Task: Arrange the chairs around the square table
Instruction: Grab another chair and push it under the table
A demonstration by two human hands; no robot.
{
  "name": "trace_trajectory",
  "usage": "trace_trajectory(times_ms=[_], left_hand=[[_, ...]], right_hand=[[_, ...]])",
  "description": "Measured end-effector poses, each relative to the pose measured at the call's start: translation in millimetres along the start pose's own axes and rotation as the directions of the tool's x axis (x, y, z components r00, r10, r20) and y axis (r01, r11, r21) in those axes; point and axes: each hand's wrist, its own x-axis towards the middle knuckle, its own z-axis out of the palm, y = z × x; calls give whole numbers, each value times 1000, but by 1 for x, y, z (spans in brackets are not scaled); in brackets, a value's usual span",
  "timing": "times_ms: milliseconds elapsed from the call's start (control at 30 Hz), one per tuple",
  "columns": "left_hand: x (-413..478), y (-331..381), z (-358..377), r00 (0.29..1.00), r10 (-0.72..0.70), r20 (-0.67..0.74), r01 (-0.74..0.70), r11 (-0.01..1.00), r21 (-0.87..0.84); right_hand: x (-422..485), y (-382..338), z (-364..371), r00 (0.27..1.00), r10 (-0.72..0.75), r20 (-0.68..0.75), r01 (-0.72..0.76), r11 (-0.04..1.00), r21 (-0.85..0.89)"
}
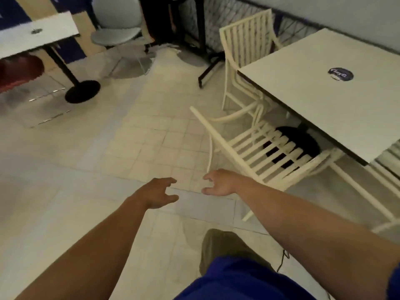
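Note:
A square cream table with a dark edge and a round blue sticker stands at the right. A cream slatted chair is pushed in at its far left side. A second cream slatted chair leans tilted against the table's near left edge, its backrest rail towards me. My left hand and my right hand reach forward over the floor with fingers spread, holding nothing. The right hand is just short of the tilted chair's top rail, not touching it.
Another white table on a black round pedestal base stands at the far left, with a red seat under it. A grey chair sits at the back. A black stand rests on the floor by the wall. Tiled floor lies between.

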Motion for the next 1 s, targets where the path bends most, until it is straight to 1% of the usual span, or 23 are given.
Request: trace_trajectory(times_ms=[133,233,300,433,467,533,633,700,767,833,867,933,1000], left_hand=[[74,9,-51,988,146,46,-150,985,89],[124,25,-82,966,251,68,-259,953,156],[156,36,-105,945,312,99,-326,920,219],[209,55,-144,909,389,149,-417,852,316],[226,61,-153,895,407,181,-446,828,340],[246,66,-158,876,424,231,-483,787,384],[286,79,-160,827,452,334,-561,701,440],[315,90,-159,779,486,397,-627,624,467],[344,100,-153,714,520,468,-699,510,501],[366,107,-147,664,521,536,-744,384,547],[375,106,-144,648,518,559,-755,338,562],[388,105,-140,626,521,580,-769,292,569],[393,104,-137,613,529,587,-781,292,553]], right_hand=[[27,13,-23,976,148,-161,-127,983,130],[47,29,-37,908,234,-348,-181,967,179],[58,38,-49,861,306,-405,-230,947,226],[72,53,-58,811,457,-365,-364,883,296],[75,57,-59,785,515,-344,-403,847,347],[73,61,-53,753,580,-310,-456,801,388],[73,69,-41,692,687,-221,-551,700,454],[74,76,-31,645,749,-154,-615,628,477],[77,81,-20,585,805,-95,-677,550,488],[80,84,-12,534,842,-74,-718,498,487],[82,83,-8,513,856,-70,-733,479,483],[85,86,-6,480,875,-61,-748,445,493],[83,89,-2,456,889,-43,-754,411,513]])
